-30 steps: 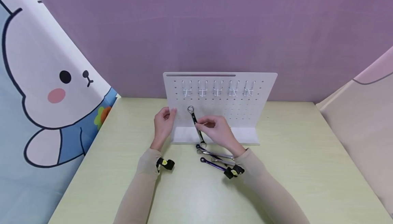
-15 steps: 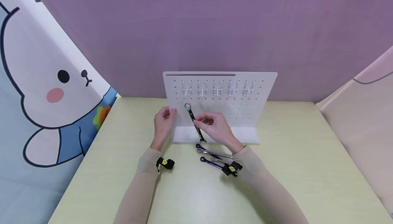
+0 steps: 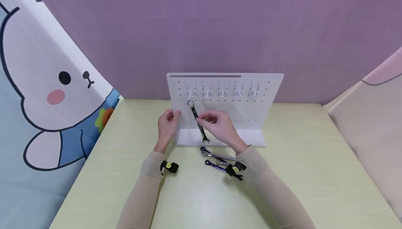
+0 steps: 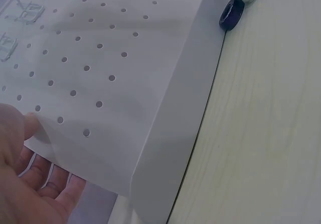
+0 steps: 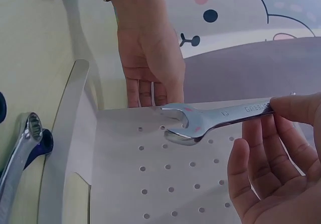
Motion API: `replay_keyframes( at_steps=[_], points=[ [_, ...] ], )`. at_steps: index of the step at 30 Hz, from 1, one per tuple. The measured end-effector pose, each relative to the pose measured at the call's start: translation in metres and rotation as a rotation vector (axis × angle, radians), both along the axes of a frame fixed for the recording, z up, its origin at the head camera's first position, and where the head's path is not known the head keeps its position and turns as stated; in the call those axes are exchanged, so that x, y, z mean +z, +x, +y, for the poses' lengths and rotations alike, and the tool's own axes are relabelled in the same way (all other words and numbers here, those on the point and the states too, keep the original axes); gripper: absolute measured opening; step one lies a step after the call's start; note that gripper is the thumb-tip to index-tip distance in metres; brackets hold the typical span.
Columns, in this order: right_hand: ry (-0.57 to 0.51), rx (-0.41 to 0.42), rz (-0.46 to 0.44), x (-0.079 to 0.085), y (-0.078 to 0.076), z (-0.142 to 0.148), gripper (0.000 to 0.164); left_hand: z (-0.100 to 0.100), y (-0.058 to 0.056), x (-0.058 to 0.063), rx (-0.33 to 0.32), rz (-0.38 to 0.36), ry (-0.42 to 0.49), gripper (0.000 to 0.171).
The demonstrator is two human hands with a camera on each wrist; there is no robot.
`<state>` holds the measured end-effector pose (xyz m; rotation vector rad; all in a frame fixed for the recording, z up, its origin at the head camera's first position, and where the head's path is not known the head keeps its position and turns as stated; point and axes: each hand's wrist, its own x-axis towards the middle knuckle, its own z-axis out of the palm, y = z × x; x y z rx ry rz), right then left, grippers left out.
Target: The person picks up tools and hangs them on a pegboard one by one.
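My right hand (image 3: 220, 126) pinches a combination wrench (image 3: 202, 130) by the middle of its shank. The box end points up, just under the leftmost hook; the open end hangs down over the board's base. In the right wrist view the silvery open end of the wrench (image 5: 198, 123) shows close up. With the thumb in front and the fingers behind, my left hand (image 3: 167, 124) grips the left edge of a white pegboard (image 3: 226, 108). The left wrist view has the thumb (image 4: 31, 126) against the board's face.
Several white wire hooks (image 3: 223, 93) run in a row across the upper board. In front of the base lie several wrenches, among them a purple wrench (image 3: 215, 166) and a silver wrench (image 3: 218, 156), partly covered by the right wrist strap. A purple cloth (image 3: 201, 30) hangs behind.
My right hand has raised the wrench and shifted it slightly left, bringing its box end nearer the leftmost hook. The left hand has stayed at the board's edge.
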<state>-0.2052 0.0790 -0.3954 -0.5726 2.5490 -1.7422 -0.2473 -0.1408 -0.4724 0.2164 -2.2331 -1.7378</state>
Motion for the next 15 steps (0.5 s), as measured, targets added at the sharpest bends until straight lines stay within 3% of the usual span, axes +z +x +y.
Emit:
replay_keyframes(
  at_steps=[15],
  points=[
    [-0.036, 0.004, -0.017, 0.0089, -0.0028, -0.0035, 0.019, -0.0009, 0.0016, 0.0017, -0.007, 0.024, -0.001, 0.032]
  ],
)
